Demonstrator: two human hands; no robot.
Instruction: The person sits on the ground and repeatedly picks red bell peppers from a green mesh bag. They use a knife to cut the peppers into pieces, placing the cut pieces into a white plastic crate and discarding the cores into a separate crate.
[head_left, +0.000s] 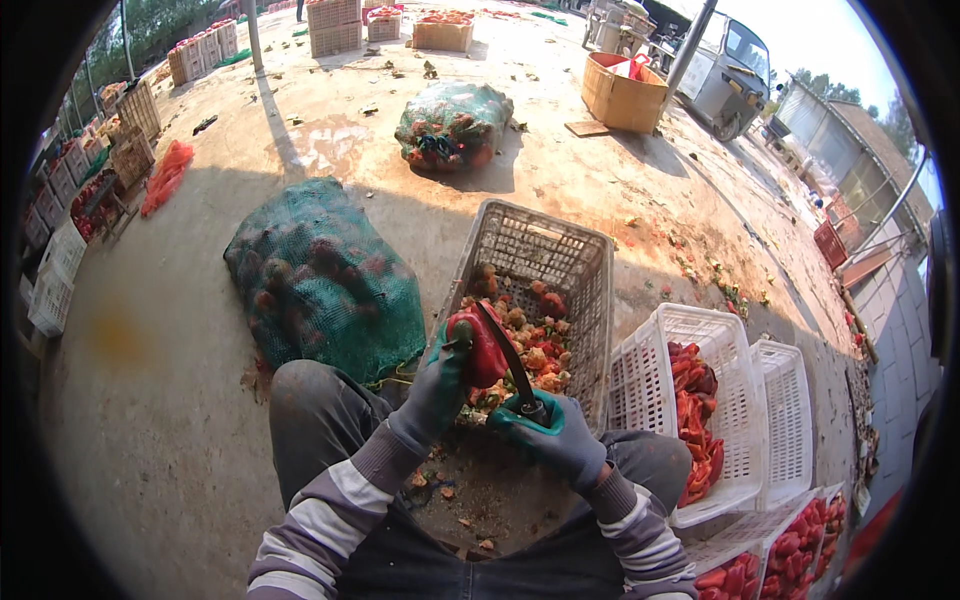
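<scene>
My gloved left hand grips a red bell pepper whose green stem end faces toward me. In my gloved right hand is a knife with a dark curved blade, its edge lying at the pepper's right side. Whether the blade has cut into the flesh, I cannot tell. Both hands are above the near end of a dirty plastic crate, which holds pepper cores and red scraps. A white crate with cut red pepper pieces stands to the right, by my knee.
A green mesh sack of peppers lies left of the crate, and another sack sits farther ahead. More crates of red peppers stand at lower right. A cardboard box, a metal post and a three-wheeled vehicle are beyond.
</scene>
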